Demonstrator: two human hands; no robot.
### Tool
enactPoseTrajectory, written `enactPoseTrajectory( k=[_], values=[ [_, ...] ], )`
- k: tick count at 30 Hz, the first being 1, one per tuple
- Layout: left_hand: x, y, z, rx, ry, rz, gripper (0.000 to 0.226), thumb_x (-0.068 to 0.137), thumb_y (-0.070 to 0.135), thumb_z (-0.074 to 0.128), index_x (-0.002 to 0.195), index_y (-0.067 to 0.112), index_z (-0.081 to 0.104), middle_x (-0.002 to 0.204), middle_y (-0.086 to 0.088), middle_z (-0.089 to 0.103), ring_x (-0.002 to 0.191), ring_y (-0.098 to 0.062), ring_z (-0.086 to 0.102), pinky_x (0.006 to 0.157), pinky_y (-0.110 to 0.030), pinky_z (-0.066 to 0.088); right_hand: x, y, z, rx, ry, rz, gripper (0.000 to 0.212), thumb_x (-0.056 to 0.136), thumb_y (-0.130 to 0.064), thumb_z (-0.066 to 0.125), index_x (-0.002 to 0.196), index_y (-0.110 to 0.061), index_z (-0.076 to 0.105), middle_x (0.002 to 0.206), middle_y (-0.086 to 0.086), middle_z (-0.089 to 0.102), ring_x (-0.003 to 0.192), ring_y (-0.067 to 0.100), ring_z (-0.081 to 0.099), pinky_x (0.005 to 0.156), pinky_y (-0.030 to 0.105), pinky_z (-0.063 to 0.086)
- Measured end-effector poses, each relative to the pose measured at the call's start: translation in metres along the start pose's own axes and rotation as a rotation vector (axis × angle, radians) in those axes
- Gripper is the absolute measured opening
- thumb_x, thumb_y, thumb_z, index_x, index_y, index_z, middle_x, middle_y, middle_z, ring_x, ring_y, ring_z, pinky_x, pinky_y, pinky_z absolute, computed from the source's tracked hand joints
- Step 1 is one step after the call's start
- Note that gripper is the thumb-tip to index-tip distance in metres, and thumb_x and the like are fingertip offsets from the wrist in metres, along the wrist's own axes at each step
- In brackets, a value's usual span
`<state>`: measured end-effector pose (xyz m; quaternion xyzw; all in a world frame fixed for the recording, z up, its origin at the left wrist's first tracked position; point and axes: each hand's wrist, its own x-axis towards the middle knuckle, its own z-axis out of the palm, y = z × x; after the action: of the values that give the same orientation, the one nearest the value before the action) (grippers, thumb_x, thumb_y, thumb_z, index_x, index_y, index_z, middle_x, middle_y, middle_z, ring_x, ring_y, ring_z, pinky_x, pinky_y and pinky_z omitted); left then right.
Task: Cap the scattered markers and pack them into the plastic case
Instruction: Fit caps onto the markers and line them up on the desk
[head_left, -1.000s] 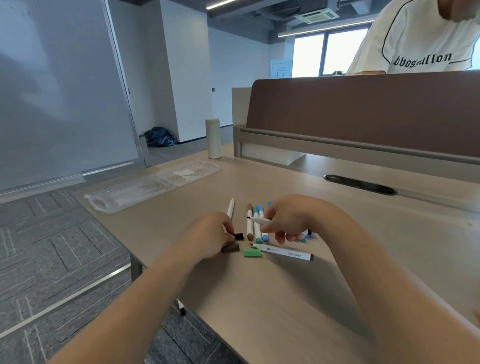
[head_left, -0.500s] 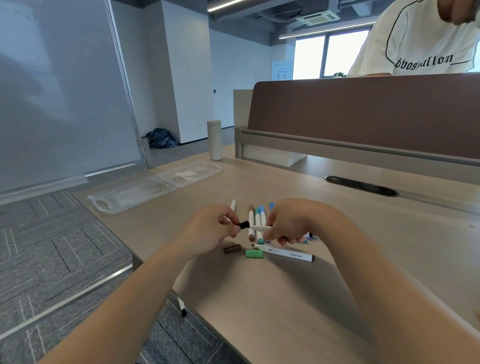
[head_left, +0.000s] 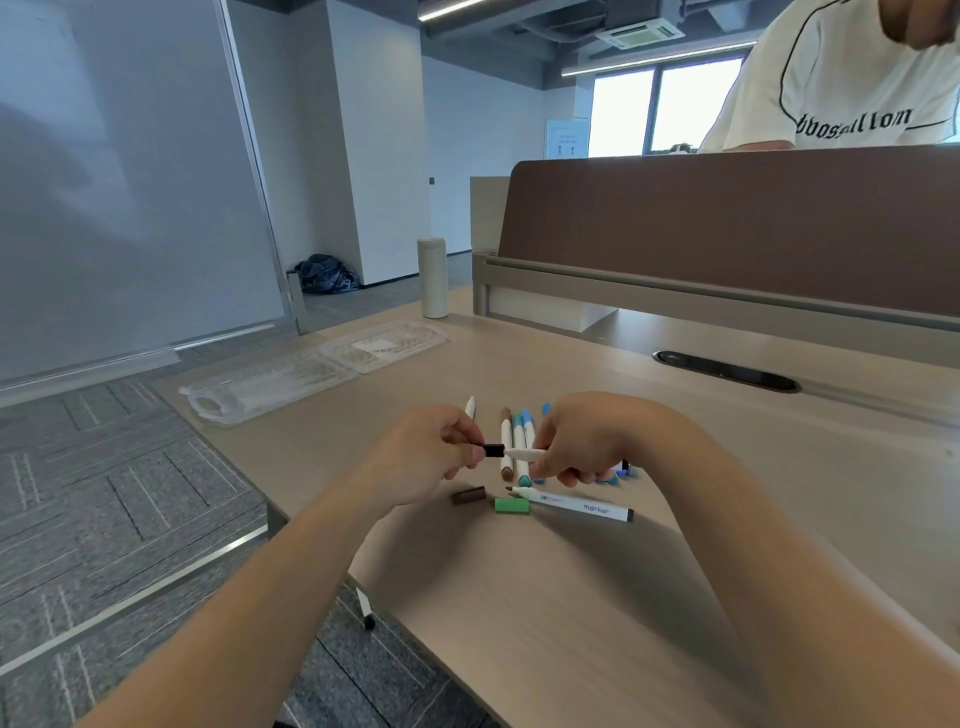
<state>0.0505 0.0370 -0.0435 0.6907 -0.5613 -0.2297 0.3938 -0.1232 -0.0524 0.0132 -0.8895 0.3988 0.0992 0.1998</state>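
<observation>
While both hands hang just above the desk at the centre of the frame, I see the left hand pinching a black cap between thumb and fingertips. The right hand has its fingers curled round a white marker, which lies level and points left. The cap's mouth meets the marker's tapered tip. I cannot tell from my feed whether it is seated fully.

Below the hands, nearer the bottom of the frame, a brown cap and a green cap lie loose on the wood, close together. Just right of the green cap lies an uncapped pen printed "marker", its tip toward that cap.

Behind the held pen a brown marker, a teal marker and a blue marker lie side by side. A plain white marker lies apart to their left. More small blue and teal pieces peek out under the right hand, but I cannot make them out.

Up and to the left of the hands, the clear plastic case lies open flat, well apart from the pens. A pale bottle stands upright beyond it. At the upper right, a person in a white shirt is behind the brown divider.
</observation>
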Motion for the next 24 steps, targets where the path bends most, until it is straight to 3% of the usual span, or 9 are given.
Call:
enactPoseTrajectory(
  k=[10,14,16,20,24],
  values=[
    [-0.007,0.014,0.011,-0.544,0.084,0.023,0.016,0.097,-0.002,0.050,0.084,0.002,0.058,0.061,-0.009,0.054,0.049,-0.012,0.038,0.044,-0.017,0.033,-0.010,0.003,-0.006,0.257,0.071,-0.241,0.021,0.097,-0.033,0.059,0.099,-0.018,0.074,0.063,-0.003,0.064,0.053,0.013,0.045,0.053,0.025,0.040],
    [-0.001,0.022,-0.003,-0.431,0.130,0.059,0.012,0.098,0.006,0.053,0.093,0.004,0.063,0.059,-0.001,0.057,0.052,-0.011,0.043,0.051,-0.023,0.035,-0.009,-0.001,-0.002,0.498,0.097,-0.255,0.023,0.097,-0.027,0.060,0.102,-0.007,0.070,0.066,0.003,0.061,0.051,0.012,0.044,0.049,0.024,0.037],
    [0.003,0.023,-0.007,-0.372,0.151,0.026,0.010,0.098,0.014,0.055,0.101,0.009,0.064,0.064,0.000,0.061,0.056,-0.013,0.046,0.055,-0.027,0.037,-0.009,-0.002,-0.001,0.579,0.136,-0.211,0.017,0.096,-0.021,0.060,0.102,-0.006,0.066,0.072,0.006,0.066,0.054,0.013,0.051,0.052,0.025,0.043],
    [0.002,0.011,-0.007,-0.177,0.170,-0.067,0.011,0.098,0.028,0.054,0.101,0.021,0.062,0.075,0.001,0.067,0.063,-0.014,0.051,0.062,-0.031,0.042,0.012,0.007,0.001,0.440,0.397,0.075,0.013,0.093,-0.017,0.062,0.088,-0.006,0.067,0.079,0.009,0.072,0.069,0.020,0.070,0.069,0.029,0.059],
    [-0.002,-0.008,-0.003,0.026,0.101,-0.101,0.010,0.094,0.031,0.059,0.091,0.023,0.064,0.083,0.004,0.064,0.076,-0.015,0.055,0.075,-0.035,0.046,0.035,0.010,0.016,0.234,0.514,0.289,0.022,0.090,-0.022,0.063,0.072,-0.011,0.057,0.067,0.004,0.054,0.057,0.017,0.050,0.051,0.027,0.039]
  ],
)
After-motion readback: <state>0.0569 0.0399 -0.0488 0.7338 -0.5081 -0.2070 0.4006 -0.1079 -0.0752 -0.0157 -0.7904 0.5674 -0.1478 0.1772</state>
